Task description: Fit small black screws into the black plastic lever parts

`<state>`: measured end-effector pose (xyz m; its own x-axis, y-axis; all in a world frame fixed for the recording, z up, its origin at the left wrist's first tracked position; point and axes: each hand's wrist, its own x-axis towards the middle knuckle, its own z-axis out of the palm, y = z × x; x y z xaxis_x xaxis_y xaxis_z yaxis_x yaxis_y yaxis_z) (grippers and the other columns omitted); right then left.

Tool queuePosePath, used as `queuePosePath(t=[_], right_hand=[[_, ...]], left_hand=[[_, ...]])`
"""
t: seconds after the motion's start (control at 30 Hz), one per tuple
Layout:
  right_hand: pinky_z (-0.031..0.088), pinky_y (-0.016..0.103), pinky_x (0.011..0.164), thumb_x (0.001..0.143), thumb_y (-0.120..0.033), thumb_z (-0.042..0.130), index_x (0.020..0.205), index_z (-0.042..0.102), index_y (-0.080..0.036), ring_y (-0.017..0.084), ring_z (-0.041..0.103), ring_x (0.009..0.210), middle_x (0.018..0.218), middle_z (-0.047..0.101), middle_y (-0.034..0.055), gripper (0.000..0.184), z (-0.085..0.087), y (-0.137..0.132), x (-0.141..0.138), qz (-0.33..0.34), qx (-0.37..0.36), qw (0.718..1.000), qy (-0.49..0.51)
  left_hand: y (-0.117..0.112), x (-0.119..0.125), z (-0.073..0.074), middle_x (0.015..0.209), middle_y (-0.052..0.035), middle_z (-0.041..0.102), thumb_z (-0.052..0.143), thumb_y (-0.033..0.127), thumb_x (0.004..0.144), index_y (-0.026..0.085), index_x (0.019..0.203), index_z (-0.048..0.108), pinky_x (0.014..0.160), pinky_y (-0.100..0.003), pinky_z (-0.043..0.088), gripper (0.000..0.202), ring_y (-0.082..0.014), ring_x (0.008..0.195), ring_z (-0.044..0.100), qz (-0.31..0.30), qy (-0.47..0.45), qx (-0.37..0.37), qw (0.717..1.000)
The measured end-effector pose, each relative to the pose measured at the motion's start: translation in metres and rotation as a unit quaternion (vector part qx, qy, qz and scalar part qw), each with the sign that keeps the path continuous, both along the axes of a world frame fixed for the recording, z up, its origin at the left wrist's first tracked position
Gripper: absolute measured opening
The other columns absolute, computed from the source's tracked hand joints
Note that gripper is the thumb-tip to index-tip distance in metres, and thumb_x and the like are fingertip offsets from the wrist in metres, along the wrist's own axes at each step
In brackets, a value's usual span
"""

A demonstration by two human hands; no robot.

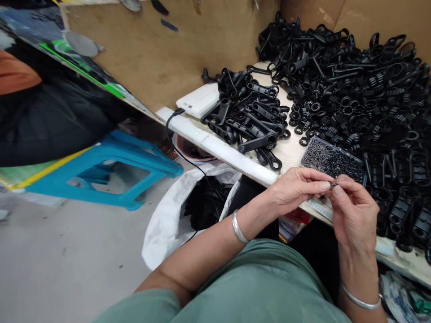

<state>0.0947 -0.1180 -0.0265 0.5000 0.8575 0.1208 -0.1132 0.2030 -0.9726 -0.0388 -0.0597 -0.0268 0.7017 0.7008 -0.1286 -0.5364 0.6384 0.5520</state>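
Note:
My left hand (296,188) and my right hand (353,211) meet fingertip to fingertip just in front of the table edge. Between the pinched fingers sits a tiny dark part (333,184), too small to name. Right behind the hands lies a clear tray of small dark screws (332,161). A silver bangle circles each wrist. A heap of black plastic arms (249,116) lies to the left of the tray, and a larger heap of black rings and clips (363,98) covers the table to the right.
A white power bank (198,99) with a black cable lies at the table's left corner. Below the edge stand a white sack of black parts (198,202), a pink bucket (191,150) and a blue plastic stool (111,166). Cardboard walls (161,54) back the table.

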Motion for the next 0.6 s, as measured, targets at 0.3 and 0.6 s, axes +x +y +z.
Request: queuePosePath(t=[0.3, 0.6], right_hand=[[0.055, 0.027, 0.070, 0.057, -0.029, 0.091, 0.073, 0.076, -0.023, 0.014, 0.064, 0.080, 0.090, 0.069, 0.0019, 0.023, -0.004, -0.001, 0.001, -0.017, -0.023, 1.000, 0.002], [0.053, 0.027, 0.066, 0.082, -0.028, 0.077, 0.089, 0.079, -0.023, 0.016, 0.066, 0.080, 0.092, 0.070, 0.0041, 0.009, 0.004, -0.014, 0.006, -0.077, 0.021, 0.932, -0.353]], left_hand=[[-0.007, 0.003, 0.003, 0.067, -0.0001, 0.071, 0.092, 0.020, 0.057, 0.014, 0.076, 0.079, 0.066, -0.020, 0.046, 0.023, -0.0054, 0.062, 0.060, 0.041, 0.024, 0.013, 0.999], [-0.011, 0.010, -0.002, 0.075, -0.0026, 0.074, 0.091, 0.020, 0.058, 0.016, 0.078, 0.080, 0.071, -0.023, 0.050, 0.022, -0.0085, 0.068, 0.063, 0.096, 0.071, 0.039, 0.992]])
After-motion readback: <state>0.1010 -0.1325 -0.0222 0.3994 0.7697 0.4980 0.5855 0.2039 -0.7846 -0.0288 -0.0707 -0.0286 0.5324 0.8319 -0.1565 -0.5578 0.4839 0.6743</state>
